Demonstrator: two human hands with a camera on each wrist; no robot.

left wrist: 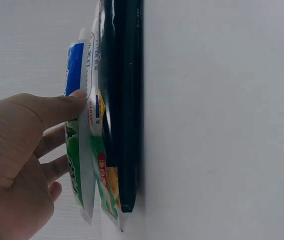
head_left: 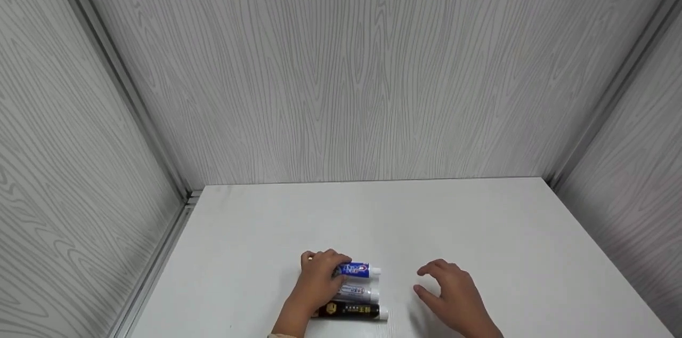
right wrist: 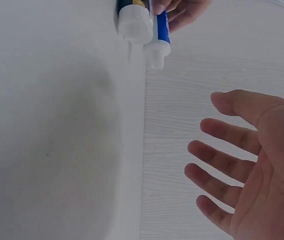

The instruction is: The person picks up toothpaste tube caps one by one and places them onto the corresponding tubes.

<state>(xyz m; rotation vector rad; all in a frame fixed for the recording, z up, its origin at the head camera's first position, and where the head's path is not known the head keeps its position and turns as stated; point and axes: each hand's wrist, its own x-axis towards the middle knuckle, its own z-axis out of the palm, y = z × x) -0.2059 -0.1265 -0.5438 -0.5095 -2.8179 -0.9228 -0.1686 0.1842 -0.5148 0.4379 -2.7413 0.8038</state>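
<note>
My left hand (head_left: 316, 278) pinches a blue-and-green toothpaste tube (head_left: 356, 270) between thumb and fingers, the farthest of three tubes lying side by side. Next to it is a pale toothpaste tube (head_left: 356, 290), whose green tail end shows in the left wrist view. Nearest me lies a black toothpaste tube (head_left: 354, 310) with gold lettering. All three white caps point right; my hand covers their left parts in the head view. To the right of the caps, my right hand (head_left: 453, 298) hovers with its fingers apart and bent a little, holding nothing.
The tubes lie on a white table (head_left: 256, 220) near its front. A wood-grain back panel (head_left: 351, 71) stands behind it, with a left side panel (head_left: 69, 157) and a right side panel (head_left: 628, 183) enclosing the space.
</note>
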